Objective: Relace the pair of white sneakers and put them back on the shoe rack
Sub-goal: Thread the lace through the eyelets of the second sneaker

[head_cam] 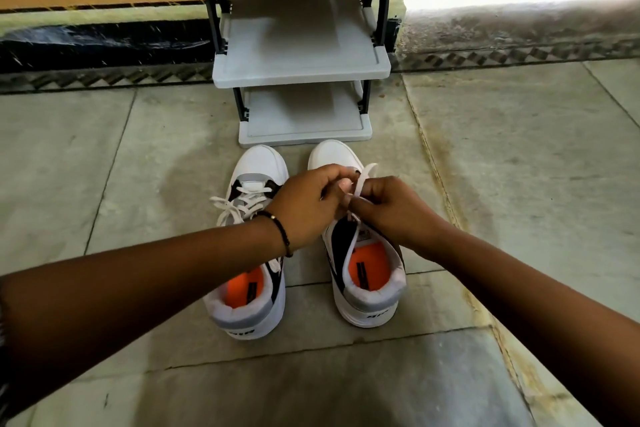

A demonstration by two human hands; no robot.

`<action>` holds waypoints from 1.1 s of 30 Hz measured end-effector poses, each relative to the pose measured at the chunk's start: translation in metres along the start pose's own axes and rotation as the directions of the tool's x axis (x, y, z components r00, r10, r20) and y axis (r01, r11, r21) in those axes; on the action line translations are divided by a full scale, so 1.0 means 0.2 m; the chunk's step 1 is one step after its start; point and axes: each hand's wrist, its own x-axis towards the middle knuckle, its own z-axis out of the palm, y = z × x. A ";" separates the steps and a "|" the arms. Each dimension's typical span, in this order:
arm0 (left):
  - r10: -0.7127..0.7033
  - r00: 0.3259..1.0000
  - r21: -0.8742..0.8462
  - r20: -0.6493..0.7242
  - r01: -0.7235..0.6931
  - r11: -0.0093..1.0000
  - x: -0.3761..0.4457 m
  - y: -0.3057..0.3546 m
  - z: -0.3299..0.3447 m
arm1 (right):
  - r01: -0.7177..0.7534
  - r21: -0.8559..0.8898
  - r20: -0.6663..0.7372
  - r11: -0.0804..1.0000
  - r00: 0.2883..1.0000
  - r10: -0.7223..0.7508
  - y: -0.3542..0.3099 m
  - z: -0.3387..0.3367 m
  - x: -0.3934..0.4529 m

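The white lace [363, 180] is pinched between both hands, directly over the throat of the right sneaker [360, 253], which sits on the floor under them. The left hand [308, 204] and right hand [391, 208] are pressed close together, fingers clamped on the lace, with a short loop sticking up just beyond the knuckles. How many eyelets are threaded under the hands cannot be told. The left sneaker [252, 253] stands just beside the left wrist, its lace crossed through the lower eyelets with loose ends spilling outward. Ahead of both hands, past the toes, stands the grey shoe rack [301, 69], its shelves bare.

The likely trouble: the lace slipping from the pinch or going in twisted, or an eyelet skipped because the hands hide the row. Uneven ends would follow from pulling one side harder.
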 end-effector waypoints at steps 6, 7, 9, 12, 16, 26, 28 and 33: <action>-0.321 0.920 -0.247 0.225 0.372 0.895 0.04 -0.08 -0.10 | -0.022 0.091 -0.139 0.996 0.990 0.035 -0.08 -0.05 0.04; -0.351 0.875 -0.274 0.334 0.447 0.852 0.04 -0.08 -0.13 | -0.014 0.080 -0.152 0.997 0.988 0.026 -0.10 -0.06 0.04; -0.322 0.774 -0.282 0.546 0.531 0.799 0.04 -0.09 -0.19 | 0.012 0.047 -0.137 0.999 0.991 -0.005 -0.13 -0.06 0.05; -0.226 0.759 -0.171 0.611 0.405 0.898 0.03 -0.08 -0.19 | 0.048 0.003 -0.089 0.999 0.995 -0.047 -0.15 -0.05 0.04; -0.166 0.829 -0.144 0.534 0.282 0.948 0.01 -0.03 -0.15 | 0.082 0.010 -0.035 0.997 0.996 -0.082 -0.15 -0.03 0.02; -0.225 0.967 0.089 0.121 0.215 0.972 -0.05 -0.03 -0.07 | 0.162 -0.043 0.002 0.986 0.987 -0.162 -0.14 -0.04 0.02; -0.340 0.926 -0.199 0.164 0.369 0.908 -0.07 -0.01 -0.07 | 0.147 0.005 -0.010 0.989 0.989 -0.147 -0.14 -0.04 0.01; -0.533 0.754 -0.517 0.384 0.654 0.552 -0.09 0.08 -0.11 | 0.075 0.161 -0.010 0.984 0.997 -0.075 -0.16 -0.05 0.02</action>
